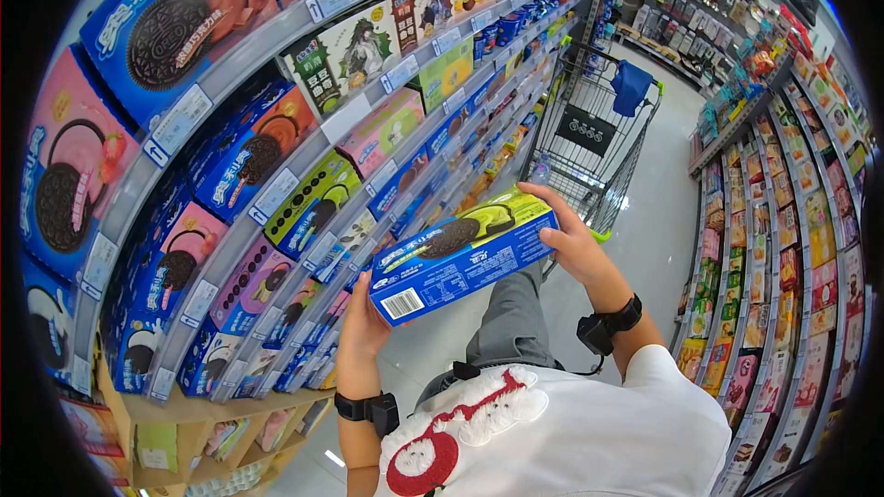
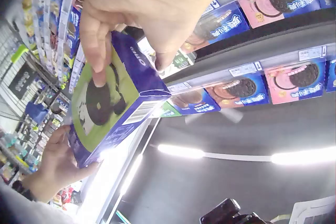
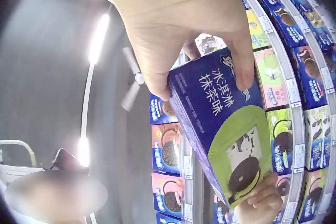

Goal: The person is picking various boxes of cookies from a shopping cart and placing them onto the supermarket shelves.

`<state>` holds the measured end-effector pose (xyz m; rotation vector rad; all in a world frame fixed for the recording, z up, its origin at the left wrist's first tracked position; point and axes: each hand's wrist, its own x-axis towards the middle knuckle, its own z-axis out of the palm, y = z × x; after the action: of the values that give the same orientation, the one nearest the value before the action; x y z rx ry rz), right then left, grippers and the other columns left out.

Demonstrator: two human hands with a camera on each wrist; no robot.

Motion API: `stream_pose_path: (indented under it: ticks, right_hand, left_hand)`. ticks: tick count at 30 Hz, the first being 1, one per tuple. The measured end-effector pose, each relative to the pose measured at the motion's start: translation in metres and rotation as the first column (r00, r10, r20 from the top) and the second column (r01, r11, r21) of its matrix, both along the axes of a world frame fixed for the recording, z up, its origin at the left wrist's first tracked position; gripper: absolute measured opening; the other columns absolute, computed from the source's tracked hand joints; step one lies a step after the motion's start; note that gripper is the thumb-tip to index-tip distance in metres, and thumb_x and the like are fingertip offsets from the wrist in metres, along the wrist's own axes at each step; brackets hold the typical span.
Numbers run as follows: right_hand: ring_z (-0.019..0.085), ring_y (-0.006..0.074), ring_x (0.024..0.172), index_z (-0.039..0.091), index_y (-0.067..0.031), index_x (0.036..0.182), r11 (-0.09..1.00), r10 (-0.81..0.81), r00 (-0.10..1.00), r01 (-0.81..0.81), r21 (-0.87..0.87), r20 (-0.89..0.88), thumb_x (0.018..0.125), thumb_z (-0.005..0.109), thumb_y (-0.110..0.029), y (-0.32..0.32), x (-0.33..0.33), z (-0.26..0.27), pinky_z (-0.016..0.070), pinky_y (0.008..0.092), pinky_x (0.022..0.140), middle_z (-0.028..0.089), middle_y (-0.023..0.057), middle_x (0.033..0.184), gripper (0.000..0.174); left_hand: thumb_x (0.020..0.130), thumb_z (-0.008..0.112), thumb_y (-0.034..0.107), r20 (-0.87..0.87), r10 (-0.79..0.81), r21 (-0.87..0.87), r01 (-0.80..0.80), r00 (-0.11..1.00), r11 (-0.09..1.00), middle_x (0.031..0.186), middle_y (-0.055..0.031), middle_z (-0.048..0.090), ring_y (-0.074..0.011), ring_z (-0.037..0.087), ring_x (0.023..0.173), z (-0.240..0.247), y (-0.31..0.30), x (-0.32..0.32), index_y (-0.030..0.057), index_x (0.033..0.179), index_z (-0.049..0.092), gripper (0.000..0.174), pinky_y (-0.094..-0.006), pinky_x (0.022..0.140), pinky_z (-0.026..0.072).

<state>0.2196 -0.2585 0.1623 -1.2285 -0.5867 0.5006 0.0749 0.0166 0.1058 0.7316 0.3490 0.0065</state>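
A blue and green cookie box (image 1: pixel 465 253) is held between both hands in front of the body, its barcode end at the left in the head view. The left hand (image 1: pixel 366 317) grips the left end. On the right end, the right hand (image 1: pixel 573 237) pinches with thumb and fingers. The left wrist view shows the box (image 2: pixel 105 95) with the left hand (image 2: pixel 139 14) over its near edge and the right hand (image 2: pixel 55 161) at its far end. In the right wrist view the right hand (image 3: pixel 184 19) grips the box (image 3: pixel 231 129), and fingers of the left hand (image 3: pixel 261 201) touch the other end.
Shelves of cookie boxes (image 1: pixel 322 198) line the left side. A black wire shopping cart (image 1: pixel 589 133) with a blue cloth (image 1: pixel 632 88) on it stands ahead in the aisle. More packed shelves (image 1: pixel 783 248) run along the right.
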Motion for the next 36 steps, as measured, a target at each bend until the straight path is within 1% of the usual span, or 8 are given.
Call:
stream_pose_path:
  ticks: [5, 8, 11, 12, 19, 23, 32, 36]
  right_hand:
    - [0.044, 0.0172, 0.117, 0.033, -0.0054, 0.137, 0.999, -0.036, 0.999, 0.035, 0.017, 0.015, 0.081, 0.065, -0.030, -0.008, -0.002, 0.000, 0.0334, 0.0310, 0.099, 0.047, 0.0106, 0.126, 0.068]
    - [0.051, 0.0151, 0.111, 0.032, -0.0056, 0.137, 0.998, -0.066, 0.998, 0.066, 0.006, -0.002, 0.081, 0.065, -0.032, -0.011, -0.001, 0.000, 0.0434, 0.0284, 0.093, 0.049, 0.0083, 0.123, 0.070]
    - [0.051, 0.0129, 0.107, 0.036, -0.0077, 0.135, 0.996, -0.091, 0.981, 0.087, -0.035, -0.172, 0.085, 0.059, -0.026, -0.011, -0.005, 0.003, 0.0416, 0.0280, 0.090, 0.050, 0.0060, 0.120, 0.059]
    - [0.053, 0.0119, 0.105, 0.036, -0.0087, 0.135, 0.997, -0.077, 0.979, 0.075, -0.022, -0.186, 0.087, 0.055, -0.023, -0.008, -0.006, 0.007, 0.0459, 0.0296, 0.086, 0.053, 0.0044, 0.115, 0.054]
    - [0.058, 0.0178, 0.104, 0.032, -0.0059, 0.136, 1.000, -0.029, 0.966, 0.025, -0.018, -0.256, 0.089, 0.054, -0.030, 0.008, -0.010, 0.012, 0.0491, 0.0368, 0.088, 0.051, 0.0097, 0.121, 0.057]
    - [0.058, 0.0185, 0.104, 0.031, -0.0059, 0.136, 1.000, -0.016, 0.969, 0.014, -0.010, -0.248, 0.089, 0.054, -0.031, 0.014, -0.012, 0.009, 0.0491, 0.0378, 0.088, 0.051, 0.0101, 0.121, 0.058]
    - [0.056, 0.0181, 0.103, 0.028, -0.0083, 0.138, 0.998, 0.015, 0.960, 0.004, 0.069, -0.279, 0.093, 0.049, -0.023, -0.001, -0.016, 0.006, 0.0486, 0.0392, 0.090, 0.052, 0.0097, 0.117, 0.052]
    - [0.057, 0.0187, 0.102, 0.027, -0.0083, 0.138, 0.999, 0.014, 0.970, -0.006, 0.037, -0.241, 0.093, 0.048, -0.025, -0.005, -0.015, 0.005, 0.0498, 0.0383, 0.088, 0.051, 0.0103, 0.117, 0.052]
  left_hand:
    - [0.094, 0.042, 0.044, 0.036, -0.038, 0.087, 0.035, 0.999, 0.996, 0.090, -0.0102, 0.066, -0.0255, 0.065, 0.065, -0.003, -0.005, 0.006, 0.0057, 0.117, 0.051, 0.045, -0.0349, 0.049, 0.0521]
    - [0.094, 0.042, 0.044, -0.016, -0.008, 0.083, 0.009, 1.000, 0.996, 0.089, -0.0113, 0.065, -0.0258, 0.065, 0.063, -0.002, -0.007, 0.011, 0.0054, 0.117, 0.050, 0.046, -0.0348, 0.048, 0.0520]
    - [0.094, 0.039, 0.047, 0.007, -0.118, 0.149, 0.116, 0.993, 0.982, 0.080, -0.0114, 0.065, -0.0199, 0.062, 0.053, -0.007, 0.004, 0.014, 0.0033, 0.113, 0.051, 0.049, -0.0303, 0.040, 0.0478]
    - [0.094, 0.036, 0.049, -0.132, -0.002, 0.189, 0.028, 0.991, 0.982, 0.071, -0.0095, 0.063, -0.0166, 0.057, 0.045, 0.002, 0.000, 0.014, 0.0024, 0.111, 0.053, 0.052, -0.0275, 0.036, 0.0443]
    - [0.094, 0.031, 0.055, -0.006, -0.079, 0.455, 0.073, 0.997, 0.888, 0.057, -0.0063, 0.054, -0.0119, 0.046, 0.036, 0.000, 0.023, -0.003, 0.0009, 0.105, 0.053, 0.059, -0.0210, 0.032, 0.0364]
    - [0.095, 0.029, 0.053, -0.010, -0.064, 0.465, 0.061, 0.998, 0.883, 0.056, -0.0063, 0.053, -0.0106, 0.046, 0.037, -0.003, 0.026, -0.002, 0.0002, 0.111, 0.052, 0.061, -0.0209, 0.033, 0.0357]
    - [0.095, 0.033, 0.050, 0.069, -0.052, 0.353, 0.025, 0.996, 0.935, 0.057, -0.0064, 0.053, -0.0113, 0.047, 0.041, -0.027, 0.016, 0.017, 0.0043, 0.099, 0.054, 0.050, -0.0221, 0.035, 0.0372]
    - [0.095, 0.038, 0.048, -0.060, -0.055, 0.405, 0.075, 0.997, 0.911, 0.053, -0.0047, 0.051, -0.0135, 0.049, 0.040, -0.030, 0.013, 0.018, 0.0043, 0.096, 0.054, 0.047, -0.0237, 0.035, 0.0380]
